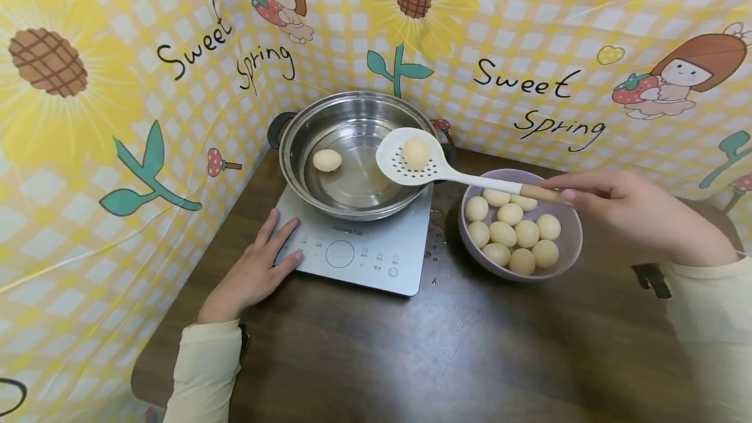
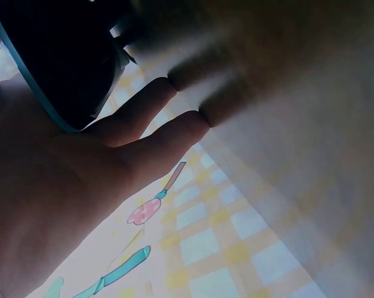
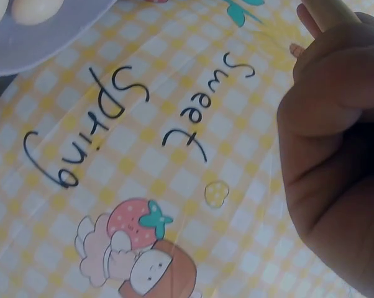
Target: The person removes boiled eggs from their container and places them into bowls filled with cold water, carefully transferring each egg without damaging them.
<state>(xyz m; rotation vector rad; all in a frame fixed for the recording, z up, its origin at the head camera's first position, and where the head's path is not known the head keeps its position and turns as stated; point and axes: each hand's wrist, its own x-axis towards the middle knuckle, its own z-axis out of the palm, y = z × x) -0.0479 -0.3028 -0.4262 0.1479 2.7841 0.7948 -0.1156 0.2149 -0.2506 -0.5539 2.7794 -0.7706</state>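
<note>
My right hand (image 1: 631,207) grips the wooden handle of a white slotted skimmer (image 1: 484,181). One egg (image 1: 416,153) lies in its perforated head, which is over the right side of a steel pot (image 1: 294,178). Inside the pot, a single egg (image 1: 327,160) sits at the left in clear liquid. My left hand (image 1: 252,276) rests with spread fingers at the left edge of a silver induction cooker (image 1: 405,279) under the pot. The right wrist view shows my curled fingers (image 3: 323,81) round the handle; the left wrist view shows straight fingers (image 2: 156,146) touching a surface.
A pale purple bowl (image 1: 572,243) holding several eggs stands to the right of the cooker, below the skimmer's handle. Water drops (image 1: 433,256) dot the brown table (image 1: 364,358) between them. A yellow checked cloth (image 1: 329,18) rises behind and at the left.
</note>
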